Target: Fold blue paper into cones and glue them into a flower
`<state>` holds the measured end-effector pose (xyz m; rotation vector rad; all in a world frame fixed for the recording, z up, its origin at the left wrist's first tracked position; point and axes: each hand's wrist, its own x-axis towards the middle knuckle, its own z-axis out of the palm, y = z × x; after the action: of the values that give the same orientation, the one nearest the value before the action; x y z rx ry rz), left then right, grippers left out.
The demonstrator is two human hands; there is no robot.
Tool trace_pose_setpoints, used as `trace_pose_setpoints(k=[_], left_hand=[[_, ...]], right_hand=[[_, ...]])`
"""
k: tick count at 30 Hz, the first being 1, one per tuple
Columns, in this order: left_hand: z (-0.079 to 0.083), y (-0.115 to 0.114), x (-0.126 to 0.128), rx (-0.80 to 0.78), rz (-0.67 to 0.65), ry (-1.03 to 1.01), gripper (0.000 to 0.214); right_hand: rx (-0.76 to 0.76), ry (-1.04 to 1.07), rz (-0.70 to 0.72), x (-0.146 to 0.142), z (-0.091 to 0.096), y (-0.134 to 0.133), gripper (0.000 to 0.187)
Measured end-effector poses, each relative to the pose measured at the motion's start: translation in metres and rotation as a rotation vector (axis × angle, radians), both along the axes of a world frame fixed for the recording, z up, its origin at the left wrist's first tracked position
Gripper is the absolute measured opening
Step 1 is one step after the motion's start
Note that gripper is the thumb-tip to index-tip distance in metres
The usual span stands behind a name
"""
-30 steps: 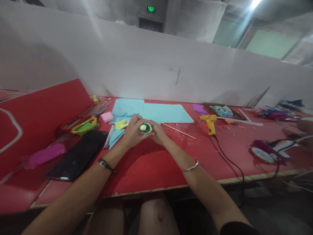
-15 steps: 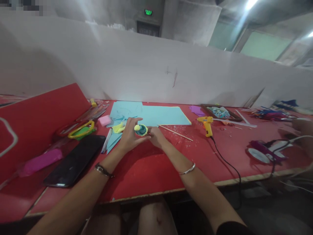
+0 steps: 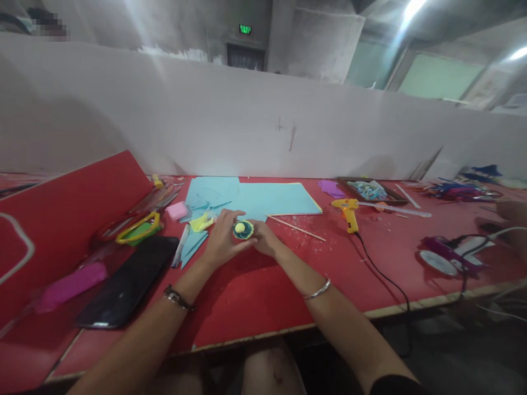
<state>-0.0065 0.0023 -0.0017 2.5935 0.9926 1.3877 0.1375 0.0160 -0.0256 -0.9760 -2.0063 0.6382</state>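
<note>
Both my hands meet over the red table (image 3: 255,291), closed around a small rolled paper flower (image 3: 242,229), dark blue-green with a yellow centre. My left hand (image 3: 222,241) grips it from the left, my right hand (image 3: 263,238) from the right. Light blue paper sheets (image 3: 275,198) lie just behind my hands. Yellow paper scraps (image 3: 201,222) and blue offcuts (image 3: 191,242) sit to the left of my left hand. A thin wooden stick (image 3: 296,228) lies to the right of my right hand.
A yellow glue gun (image 3: 349,211) with a black cord lies to the right. Left are a black phone (image 3: 127,282), a pink eraser (image 3: 178,210), yellow-handled scissors (image 3: 138,227) and a pink roll (image 3: 68,285). A tray of scraps (image 3: 370,190) sits at the back; another person's hand (image 3: 513,211) shows at far right.
My hands have stayed together on the paper flower, turning it slightly. The camera has tilted, so everything sits a little lower in view.
</note>
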Motion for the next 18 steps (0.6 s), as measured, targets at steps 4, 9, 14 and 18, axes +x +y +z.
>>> trace_pose_setpoints(k=[4, 9, 14, 18], left_hand=[[-0.0004, 0.0006, -0.0026, -0.043, 0.015, -0.022, 0.059], [-0.0047, 0.0021, -0.0041, -0.114, -0.045, -0.051, 0.068], [-0.0061, 0.0036, -0.0054, -0.175, -0.058, -0.093, 0.080], [-0.0030, 0.0041, -0.0039, -0.142, -0.024, -0.094, 0.041]], right_hand=[[-0.021, 0.025, 0.041, -0.0017, 0.0010, -0.0006, 0.010], [-0.065, 0.003, -0.042, -0.0063, -0.0060, 0.0054, 0.014], [-0.086, -0.043, -0.119, -0.0058, -0.0053, 0.0052, 0.017], [-0.035, -0.203, -0.163, -0.0039, -0.0016, 0.0022, 0.017]])
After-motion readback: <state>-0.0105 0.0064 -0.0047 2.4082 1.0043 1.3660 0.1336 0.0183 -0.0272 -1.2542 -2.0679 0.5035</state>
